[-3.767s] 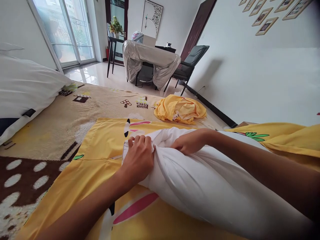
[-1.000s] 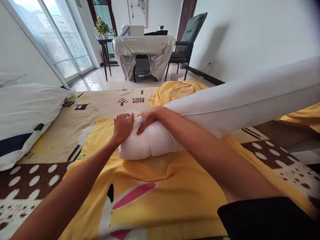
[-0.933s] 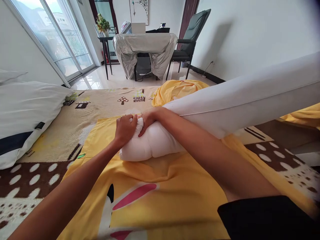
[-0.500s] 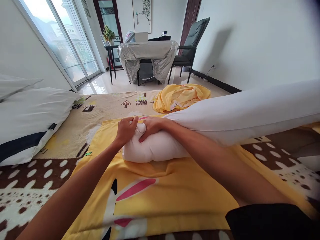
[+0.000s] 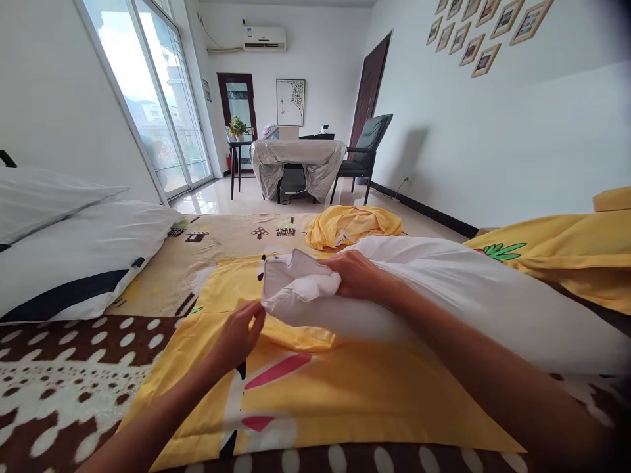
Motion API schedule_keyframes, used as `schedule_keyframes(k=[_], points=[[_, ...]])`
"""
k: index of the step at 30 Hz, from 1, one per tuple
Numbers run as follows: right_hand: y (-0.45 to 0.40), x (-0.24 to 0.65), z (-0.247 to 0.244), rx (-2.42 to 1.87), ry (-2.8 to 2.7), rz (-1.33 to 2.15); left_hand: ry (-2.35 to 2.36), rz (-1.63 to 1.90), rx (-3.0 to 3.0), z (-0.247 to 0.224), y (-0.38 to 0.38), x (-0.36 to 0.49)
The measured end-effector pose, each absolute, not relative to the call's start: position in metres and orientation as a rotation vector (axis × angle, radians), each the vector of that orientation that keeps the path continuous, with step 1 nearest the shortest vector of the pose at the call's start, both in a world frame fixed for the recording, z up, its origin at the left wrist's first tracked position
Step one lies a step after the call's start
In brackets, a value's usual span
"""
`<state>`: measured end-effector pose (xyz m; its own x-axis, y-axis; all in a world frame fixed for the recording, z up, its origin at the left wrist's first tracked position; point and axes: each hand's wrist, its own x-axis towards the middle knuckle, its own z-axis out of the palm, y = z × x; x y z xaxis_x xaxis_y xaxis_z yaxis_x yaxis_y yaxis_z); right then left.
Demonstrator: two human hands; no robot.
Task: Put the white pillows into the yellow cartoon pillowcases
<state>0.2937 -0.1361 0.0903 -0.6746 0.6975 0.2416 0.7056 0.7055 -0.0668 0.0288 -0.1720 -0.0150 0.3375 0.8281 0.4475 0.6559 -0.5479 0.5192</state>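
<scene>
White pillow (image 5: pixel 473 289) held at one end above the yellow cloth (image 5: pixel 394 387)

The left hand (image 5: pixel 241 332) has its grip closed to a pinch, thumb and fingertips together on a corner of the white pillow, above the left part of the yellow cloth. The right hand (image 5: pixel 359 276) has its grip curled over the upper edge of the same end, above the far half of the yellow cloth; its fingertips are partly hidden. Between the hands the white fabric is folded in on itself, a seamed flap standing up. From there the pillow stretches across the yellow cloth and out past its right side.

The yellow cloth lies spread out, a pink, white and black print on its near left part. Under it is a brown and beige blanket (image 5: pixel 148 381). Just beyond its far edge sits a crumpled yellow bundle (image 5: pixel 355 226). Left of it lie white cushions (image 5: pixel 64 256), one with a dark band; off to its right is yellow fabric (image 5: pixel 582 249) with a green leafy print. Well beyond its far edge stand a silver-covered table (image 5: pixel 296 151) and a dark chair (image 5: pixel 365 151).
</scene>
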Motion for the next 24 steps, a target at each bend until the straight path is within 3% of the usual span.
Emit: schedule_keyframes(k=[6, 13, 19, 24], points=[[-0.137, 0.320, 0.133, -1.082, -2.487, -0.278, 1.146, 0.463, 2.575, -0.030, -0.186, 0.066], [-0.140, 0.336, 0.162, -1.083, -2.470, -0.472, 0.888, 0.299, 2.813, -0.047, -0.179, 0.101], [-0.111, 0.316, 0.121, -1.151, -2.725, -0.163, 0.737, 0.135, 2.922, -0.030, -0.176, 0.096], [-0.091, 0.287, 0.066, -1.114, -2.960, -0.019, 0.900, 0.260, 2.564, -0.010, -0.165, 0.061]])
